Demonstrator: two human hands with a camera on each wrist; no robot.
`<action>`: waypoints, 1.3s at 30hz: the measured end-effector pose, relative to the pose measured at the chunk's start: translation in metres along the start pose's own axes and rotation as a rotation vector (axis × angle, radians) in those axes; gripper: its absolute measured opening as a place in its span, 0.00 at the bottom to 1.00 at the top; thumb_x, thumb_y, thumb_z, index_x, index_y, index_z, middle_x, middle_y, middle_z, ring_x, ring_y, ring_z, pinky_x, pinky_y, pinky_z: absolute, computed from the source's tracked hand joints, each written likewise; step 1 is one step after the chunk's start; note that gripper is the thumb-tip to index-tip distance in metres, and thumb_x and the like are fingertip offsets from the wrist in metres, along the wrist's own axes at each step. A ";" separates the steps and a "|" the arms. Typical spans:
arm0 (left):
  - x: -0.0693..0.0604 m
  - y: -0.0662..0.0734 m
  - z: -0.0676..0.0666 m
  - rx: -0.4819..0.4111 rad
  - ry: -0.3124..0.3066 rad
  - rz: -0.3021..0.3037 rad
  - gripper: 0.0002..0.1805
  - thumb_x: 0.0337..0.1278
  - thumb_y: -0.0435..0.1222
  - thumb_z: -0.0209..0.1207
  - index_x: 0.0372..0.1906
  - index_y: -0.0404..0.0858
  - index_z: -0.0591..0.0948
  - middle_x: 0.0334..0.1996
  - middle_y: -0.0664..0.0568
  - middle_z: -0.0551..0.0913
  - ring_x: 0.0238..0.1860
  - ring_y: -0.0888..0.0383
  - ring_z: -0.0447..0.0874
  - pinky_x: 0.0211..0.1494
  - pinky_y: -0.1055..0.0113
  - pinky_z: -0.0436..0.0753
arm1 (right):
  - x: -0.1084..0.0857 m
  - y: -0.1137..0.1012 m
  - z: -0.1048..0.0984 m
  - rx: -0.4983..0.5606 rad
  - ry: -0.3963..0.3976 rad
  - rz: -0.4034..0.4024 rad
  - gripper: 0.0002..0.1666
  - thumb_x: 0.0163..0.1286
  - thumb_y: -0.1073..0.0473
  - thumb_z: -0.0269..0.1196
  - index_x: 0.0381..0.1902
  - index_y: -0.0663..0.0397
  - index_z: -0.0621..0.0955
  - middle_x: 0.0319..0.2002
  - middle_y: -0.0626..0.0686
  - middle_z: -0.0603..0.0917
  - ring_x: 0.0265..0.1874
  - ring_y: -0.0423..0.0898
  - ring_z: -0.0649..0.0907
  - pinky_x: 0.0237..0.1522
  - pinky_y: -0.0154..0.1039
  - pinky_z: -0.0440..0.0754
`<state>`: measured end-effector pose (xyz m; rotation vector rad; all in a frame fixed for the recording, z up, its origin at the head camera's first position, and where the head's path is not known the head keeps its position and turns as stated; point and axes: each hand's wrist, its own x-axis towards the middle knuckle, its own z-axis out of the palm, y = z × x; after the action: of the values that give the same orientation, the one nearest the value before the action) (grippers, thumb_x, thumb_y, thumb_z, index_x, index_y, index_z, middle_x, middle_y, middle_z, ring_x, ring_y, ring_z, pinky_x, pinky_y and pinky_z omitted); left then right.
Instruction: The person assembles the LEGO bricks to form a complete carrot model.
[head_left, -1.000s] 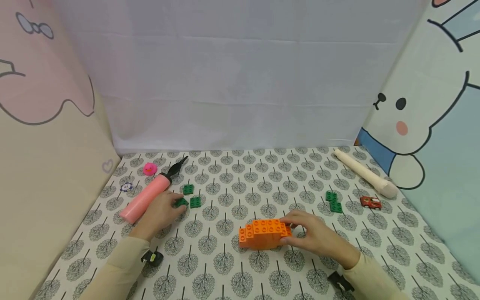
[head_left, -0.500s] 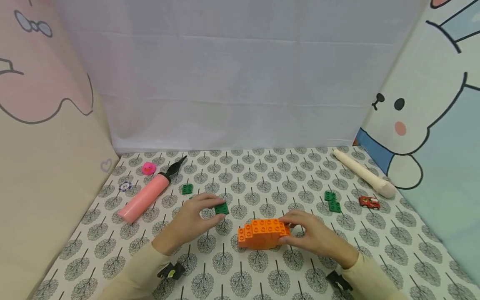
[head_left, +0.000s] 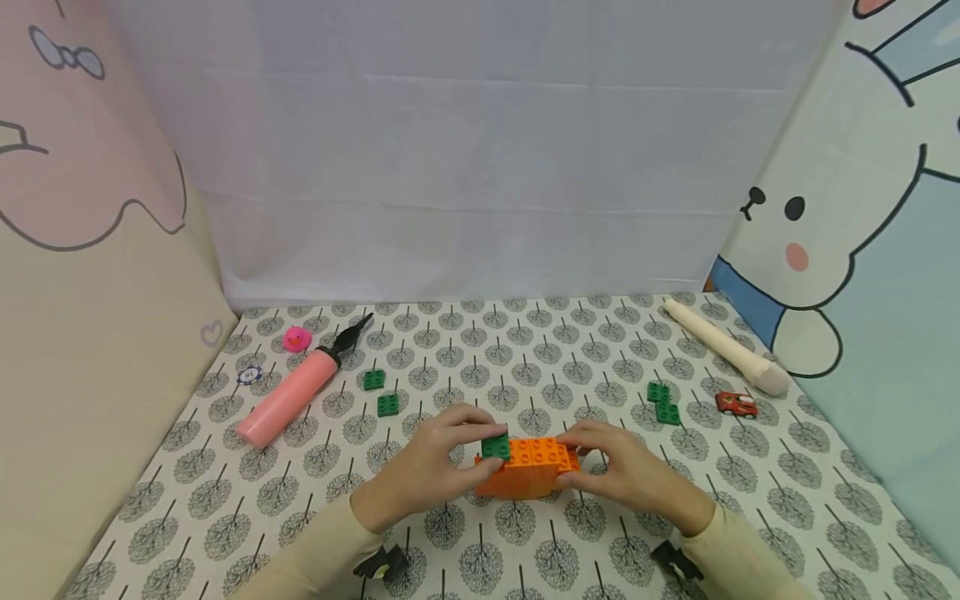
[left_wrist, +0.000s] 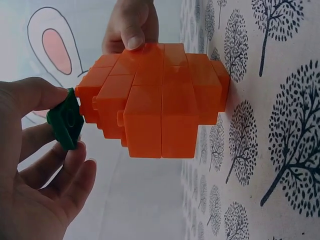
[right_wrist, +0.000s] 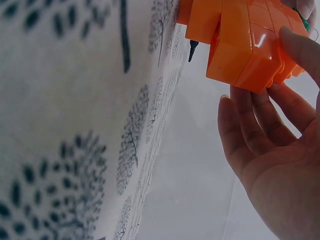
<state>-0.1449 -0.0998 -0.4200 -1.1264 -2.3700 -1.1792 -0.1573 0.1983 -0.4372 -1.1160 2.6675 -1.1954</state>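
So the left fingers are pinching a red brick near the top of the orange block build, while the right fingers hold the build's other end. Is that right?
Not quite: the left fingers pinch a green brick, not a red one, as the left wrist view shows. The right fingers do hold the other end of the orange block build.
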 end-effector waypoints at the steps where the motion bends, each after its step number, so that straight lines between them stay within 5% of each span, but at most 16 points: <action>1: 0.000 0.001 0.000 0.000 -0.001 -0.003 0.21 0.53 0.36 0.71 0.54 0.38 0.85 0.51 0.56 0.82 0.53 0.60 0.79 0.56 0.66 0.82 | 0.000 0.000 0.000 0.000 0.000 -0.003 0.24 0.62 0.45 0.71 0.55 0.43 0.83 0.47 0.38 0.81 0.41 0.36 0.80 0.44 0.41 0.85; 24: 0.006 0.005 0.002 0.012 -0.060 0.037 0.21 0.54 0.36 0.70 0.54 0.37 0.85 0.49 0.56 0.81 0.49 0.64 0.78 0.53 0.72 0.81 | 0.001 0.002 0.002 0.016 0.013 -0.056 0.23 0.63 0.47 0.71 0.54 0.44 0.83 0.46 0.38 0.82 0.40 0.36 0.80 0.43 0.41 0.85; 39: 0.009 0.009 0.001 0.001 -0.090 0.006 0.21 0.54 0.35 0.69 0.54 0.35 0.84 0.44 0.57 0.79 0.44 0.65 0.76 0.47 0.74 0.81 | 0.001 0.003 0.001 0.013 0.005 -0.051 0.22 0.63 0.48 0.71 0.55 0.42 0.83 0.46 0.38 0.81 0.40 0.36 0.80 0.43 0.42 0.85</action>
<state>-0.1438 -0.0912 -0.4110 -1.2086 -2.4312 -1.1483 -0.1598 0.1985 -0.4399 -1.1871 2.6461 -1.2233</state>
